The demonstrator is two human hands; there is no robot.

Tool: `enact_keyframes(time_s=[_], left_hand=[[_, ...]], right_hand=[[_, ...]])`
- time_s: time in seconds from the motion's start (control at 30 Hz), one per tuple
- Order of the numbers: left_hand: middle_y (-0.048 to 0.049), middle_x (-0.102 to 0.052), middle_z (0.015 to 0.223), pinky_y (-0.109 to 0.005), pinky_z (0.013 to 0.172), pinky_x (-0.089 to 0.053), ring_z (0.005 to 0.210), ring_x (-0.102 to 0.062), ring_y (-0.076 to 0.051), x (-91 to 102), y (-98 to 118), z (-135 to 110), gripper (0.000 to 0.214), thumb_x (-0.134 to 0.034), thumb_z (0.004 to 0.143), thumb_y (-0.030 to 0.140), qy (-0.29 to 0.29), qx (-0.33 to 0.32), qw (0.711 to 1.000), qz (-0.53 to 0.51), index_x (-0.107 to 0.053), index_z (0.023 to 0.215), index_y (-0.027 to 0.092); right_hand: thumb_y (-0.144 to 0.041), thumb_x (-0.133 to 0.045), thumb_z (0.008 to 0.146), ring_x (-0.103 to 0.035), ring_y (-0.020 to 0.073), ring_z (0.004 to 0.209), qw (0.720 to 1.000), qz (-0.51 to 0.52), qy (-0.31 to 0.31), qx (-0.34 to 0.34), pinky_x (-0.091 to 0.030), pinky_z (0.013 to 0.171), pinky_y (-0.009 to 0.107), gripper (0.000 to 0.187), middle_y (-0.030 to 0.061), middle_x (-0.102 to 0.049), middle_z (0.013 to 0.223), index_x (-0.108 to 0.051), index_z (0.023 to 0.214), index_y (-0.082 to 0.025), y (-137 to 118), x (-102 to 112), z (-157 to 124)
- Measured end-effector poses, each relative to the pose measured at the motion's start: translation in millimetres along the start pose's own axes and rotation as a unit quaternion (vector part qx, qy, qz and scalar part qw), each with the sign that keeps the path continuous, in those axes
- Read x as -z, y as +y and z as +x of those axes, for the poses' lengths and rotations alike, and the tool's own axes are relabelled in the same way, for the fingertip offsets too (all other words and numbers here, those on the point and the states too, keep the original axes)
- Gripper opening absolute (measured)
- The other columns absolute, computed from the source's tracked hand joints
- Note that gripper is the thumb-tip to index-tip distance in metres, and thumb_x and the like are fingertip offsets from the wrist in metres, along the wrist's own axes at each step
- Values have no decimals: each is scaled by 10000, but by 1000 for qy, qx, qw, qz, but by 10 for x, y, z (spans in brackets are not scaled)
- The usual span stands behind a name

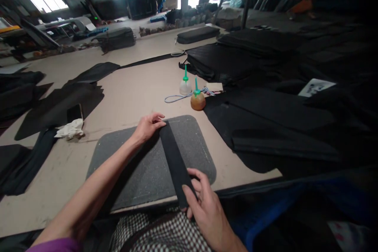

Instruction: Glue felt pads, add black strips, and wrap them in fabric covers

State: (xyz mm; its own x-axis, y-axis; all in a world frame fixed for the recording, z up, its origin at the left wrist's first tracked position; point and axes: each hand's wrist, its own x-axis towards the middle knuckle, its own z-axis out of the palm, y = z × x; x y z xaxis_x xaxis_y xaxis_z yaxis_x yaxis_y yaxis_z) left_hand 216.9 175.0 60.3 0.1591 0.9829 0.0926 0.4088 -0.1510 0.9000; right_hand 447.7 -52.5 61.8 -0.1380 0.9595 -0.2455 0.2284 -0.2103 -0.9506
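Observation:
A long black fabric strip [173, 157] lies lengthwise over a dark grey mat [118, 165] at the table's near edge. At the strip's far end, my left hand [148, 126] pinches its corner between thumb and fingers. Its near end is in my right hand [203, 202], thumb on top and fingers partly hidden beneath. Beyond the mat stand two squeeze bottles with green nozzles: a whitish one [185, 86] and one with amber liquid [197, 101]. A thin grey cord [177, 98] loops beside them.
Black fabric pieces [271, 122] are piled on the right, and more dark pieces [65, 102] lie on the left. A crumpled white cloth [71, 129] sits by a phone [74, 113]. The beige tabletop [141, 82] stretches away towards the windows.

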Motion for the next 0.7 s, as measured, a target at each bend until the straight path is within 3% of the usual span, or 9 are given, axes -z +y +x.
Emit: enact_keyframes(time_s=[0.1,0.2,0.5,0.7], left_hand=[[-10,-756,858,-304,772,-489,799,-671,-179,-84,-17,166,246,-769,810,272,13,-41,994,97,-721,1044,213],[-15,-759,880,-308,767,-498,808,-680,-186,-150,-18,286,242,-776,821,255,7,-59,984,166,-723,1055,220],[-50,-764,932,-325,816,-523,880,-701,-211,-266,-15,401,258,-804,819,215,-13,-77,966,248,-730,1066,192],[-59,-759,934,-326,815,-511,886,-695,-214,-272,-21,388,253,-808,819,217,-11,-78,963,258,-738,1059,183]], right_hand=[[-504,-448,1036,-662,147,545,1000,5,3,6,-577,617,267,416,-19,-643,741,-429,1329,-209,-45,13,77],[-491,-447,1041,-636,140,511,1000,-1,1,10,-571,617,257,359,-67,-574,618,-446,1266,-212,-78,41,141],[-472,-460,1027,-636,139,497,1000,1,-1,6,-517,485,214,290,-95,-502,582,-464,1184,-228,-53,56,192],[-405,-480,1024,-650,134,496,1000,-23,-3,8,-519,516,217,237,-93,-547,591,-474,1186,-232,-77,79,195]])
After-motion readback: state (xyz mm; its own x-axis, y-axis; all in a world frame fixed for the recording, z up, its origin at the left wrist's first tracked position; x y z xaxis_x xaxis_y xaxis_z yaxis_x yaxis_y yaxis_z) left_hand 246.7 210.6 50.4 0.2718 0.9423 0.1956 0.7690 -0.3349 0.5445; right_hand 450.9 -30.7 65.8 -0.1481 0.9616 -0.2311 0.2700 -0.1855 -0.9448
